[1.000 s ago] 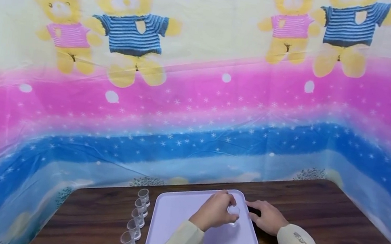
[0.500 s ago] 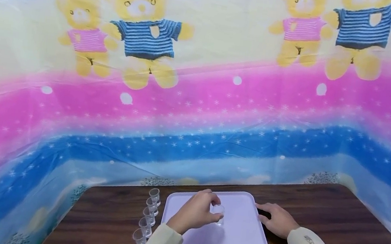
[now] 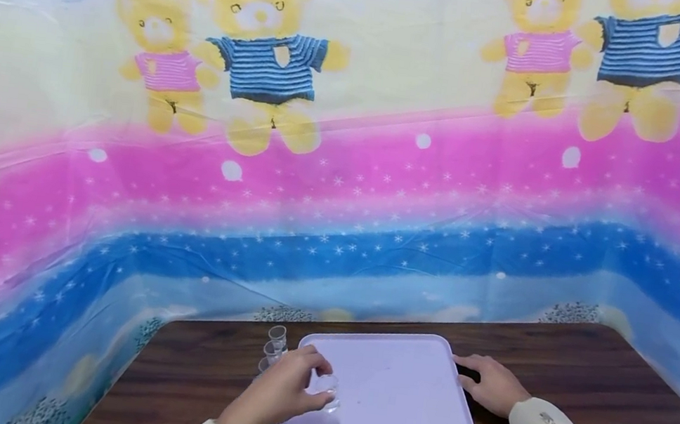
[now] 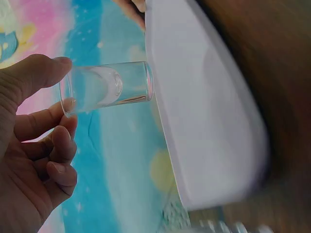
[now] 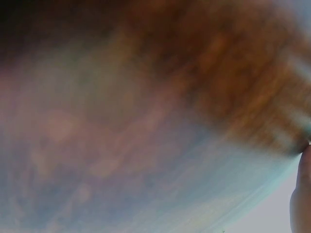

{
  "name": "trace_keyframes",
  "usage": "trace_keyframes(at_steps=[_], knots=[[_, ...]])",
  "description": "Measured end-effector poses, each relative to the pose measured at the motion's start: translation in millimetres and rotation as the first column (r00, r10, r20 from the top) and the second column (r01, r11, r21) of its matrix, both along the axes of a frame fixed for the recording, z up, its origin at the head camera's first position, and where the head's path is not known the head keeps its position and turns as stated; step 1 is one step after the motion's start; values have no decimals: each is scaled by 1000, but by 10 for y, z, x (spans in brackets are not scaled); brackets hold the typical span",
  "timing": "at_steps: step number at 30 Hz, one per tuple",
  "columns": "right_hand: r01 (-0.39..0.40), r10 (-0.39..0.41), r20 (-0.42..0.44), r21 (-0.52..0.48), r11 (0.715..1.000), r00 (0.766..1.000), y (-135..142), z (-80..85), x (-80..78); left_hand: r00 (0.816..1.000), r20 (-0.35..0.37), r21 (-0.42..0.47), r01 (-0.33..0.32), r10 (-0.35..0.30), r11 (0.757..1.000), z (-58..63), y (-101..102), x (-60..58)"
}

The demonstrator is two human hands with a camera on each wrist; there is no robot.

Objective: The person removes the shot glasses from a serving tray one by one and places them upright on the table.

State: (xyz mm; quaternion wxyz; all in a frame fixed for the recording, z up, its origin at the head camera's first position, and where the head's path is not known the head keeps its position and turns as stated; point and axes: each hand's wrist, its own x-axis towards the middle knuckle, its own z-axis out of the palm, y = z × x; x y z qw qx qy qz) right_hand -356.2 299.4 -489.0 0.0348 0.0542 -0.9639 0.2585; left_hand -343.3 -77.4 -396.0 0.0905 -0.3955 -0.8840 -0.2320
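My left hand (image 3: 276,391) pinches a small clear cup (image 3: 327,393) near its rim, between thumb and fingertips, over the left part of a pale lilac tray (image 3: 397,389). In the left wrist view the cup (image 4: 107,86) is see-through and its base points to the tray; whether liquid is inside I cannot tell. At the tray's right edge, my right hand (image 3: 493,386) lies with fingers fairly straight and fingertips at the rim. Only part of a finger (image 5: 302,194) shows in the blurred right wrist view.
Small clear cups (image 3: 276,337) stand in a row left of the tray, the nearer ones hidden behind my left hand. The dark wooden table (image 3: 582,369) meets a printed curtain (image 3: 376,230) with teddy bears at its back and sides.
Holding the cup, my left hand has moved from the tray's right side leftward across it, now covering part of the cup row. My right hand stays at the tray's edge. The head view has shifted slightly.
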Motion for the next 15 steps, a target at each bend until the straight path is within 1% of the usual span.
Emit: trace_keyframes(at_steps=[4, 9, 12, 15], knots=[[4, -4, 4, 8, 1000, 1000, -3, -3, -5, 999, -3, -2, -40, 40, 999, -20, -342, 97], [4, -4, 11, 11, 1000, 1000, 0, 1, 1, 997, 30, 22, -65, 65, 998, -69, -720, 216], [-3, 3, 12, 9, 1000, 1000, 3, 2, 1, 995, 72, 26, -69, 66, 997, -109, -900, 269], [-1, 1, 10, 8, 1000, 1000, 9, -7, -1, 986, 146, 12, -87, 85, 996, -149, -1027, 302]])
